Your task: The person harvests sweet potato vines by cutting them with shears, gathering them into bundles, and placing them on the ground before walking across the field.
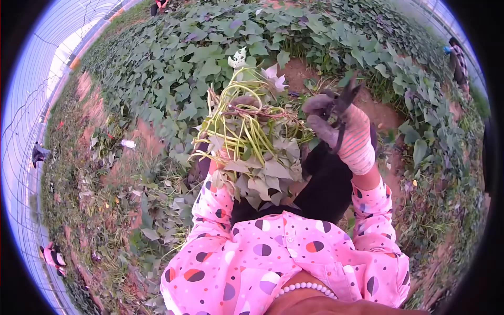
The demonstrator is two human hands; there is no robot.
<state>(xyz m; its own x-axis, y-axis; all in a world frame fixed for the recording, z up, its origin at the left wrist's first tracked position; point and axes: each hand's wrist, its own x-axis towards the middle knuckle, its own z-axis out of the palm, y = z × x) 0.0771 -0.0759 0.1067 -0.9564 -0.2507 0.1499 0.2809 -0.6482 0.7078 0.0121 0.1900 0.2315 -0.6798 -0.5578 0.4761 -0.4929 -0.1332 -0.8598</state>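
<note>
A thick bundle of leafy vine cuttings, with pale green stems and drooping leaves, is gripped in my left hand. Most of that hand is hidden by the stems; a few dark gloved fingertips show. My right hand, in a striped glove with dark, soiled fingers, is closed around dark-handled scissors. Their blades point up and away from me, to the right of the bundle. Both hands are in front of my bent dark-trousered legs, and the scissors are apart from the bundle.
Dense broad-leaved vines cover the ground ahead. Cut stems and bare soil lie to the left, with a white bottle-like object. Other people stand farther off, one at the right and several along the left. A wire-framed enclosure curves around the field.
</note>
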